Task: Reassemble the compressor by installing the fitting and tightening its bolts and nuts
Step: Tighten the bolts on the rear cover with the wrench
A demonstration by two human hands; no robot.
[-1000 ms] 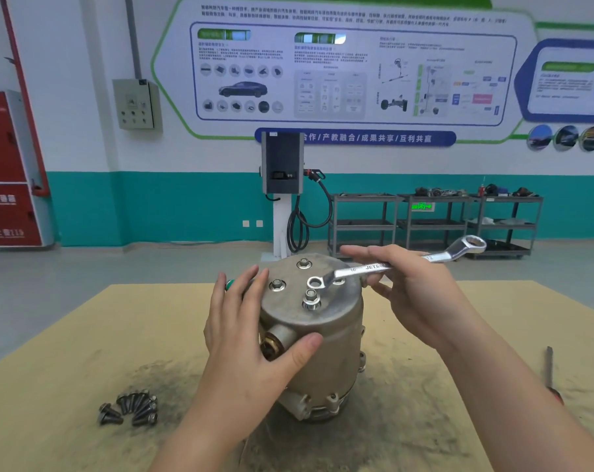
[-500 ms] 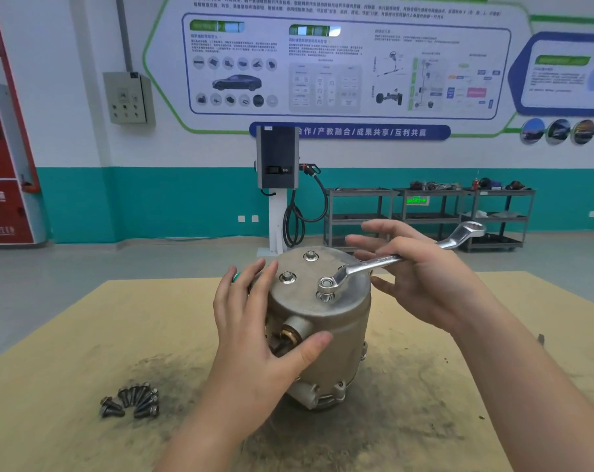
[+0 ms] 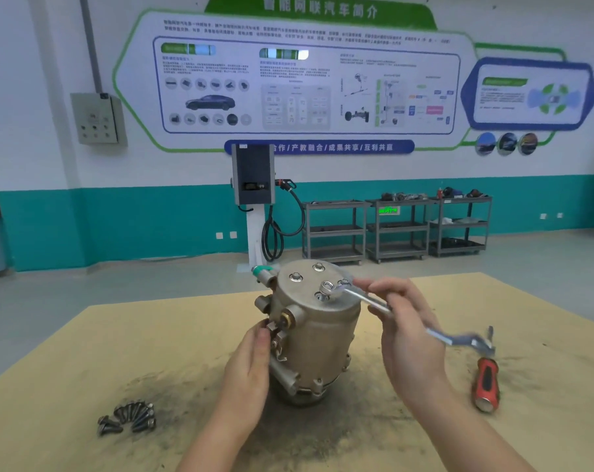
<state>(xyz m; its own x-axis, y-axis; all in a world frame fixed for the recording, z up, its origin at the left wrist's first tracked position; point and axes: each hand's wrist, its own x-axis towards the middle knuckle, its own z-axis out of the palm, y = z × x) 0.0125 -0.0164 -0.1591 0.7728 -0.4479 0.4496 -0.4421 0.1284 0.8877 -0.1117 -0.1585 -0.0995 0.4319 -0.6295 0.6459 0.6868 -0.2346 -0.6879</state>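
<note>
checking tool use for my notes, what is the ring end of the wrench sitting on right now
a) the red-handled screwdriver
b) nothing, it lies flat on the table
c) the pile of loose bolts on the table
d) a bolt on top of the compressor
d: the right hand holds the wrench with its ring end over a bolt on the top face of the compressor, far from the loose bolts on the table.

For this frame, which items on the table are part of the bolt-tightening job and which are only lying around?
In use:
- compressor, steadied by the left hand
- ring spanner, held by the right hand, its ring over a top bolt
- loose bolts, probably spares for this job

Lying about:
- red-handled screwdriver
- table surface grime
</note>
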